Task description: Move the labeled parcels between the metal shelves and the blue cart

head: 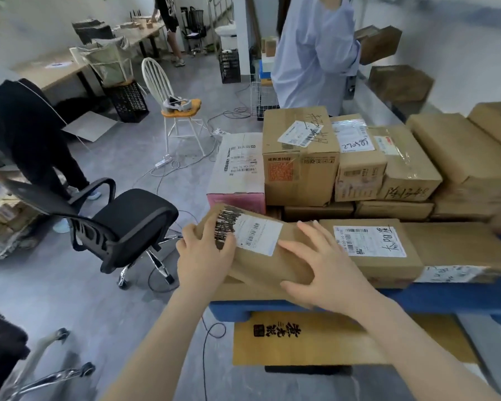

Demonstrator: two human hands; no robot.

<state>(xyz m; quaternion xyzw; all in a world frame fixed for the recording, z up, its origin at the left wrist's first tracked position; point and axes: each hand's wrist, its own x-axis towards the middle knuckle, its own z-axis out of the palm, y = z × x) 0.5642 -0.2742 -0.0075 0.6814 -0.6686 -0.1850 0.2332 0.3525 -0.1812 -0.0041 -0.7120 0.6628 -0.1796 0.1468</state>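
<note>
A flat brown parcel (261, 250) with a white shipping label lies tilted at the near left corner of the blue cart (434, 299). My left hand (204, 257) grips its left end and my right hand (324, 269) presses on its right end, thumb under the near edge. Several more labeled cardboard parcels (301, 157) are stacked across the cart behind it. A labeled box (370, 250) lies directly to the right of the held parcel. The metal shelves are out of view.
A black office chair (113, 221) stands close on the left, with cables on the floor around it. A person in a light blue coat (315, 53) stands behind the cart. A white chair (174, 105), black crates and desks sit farther back. A brown box (301, 340) lies below the cart.
</note>
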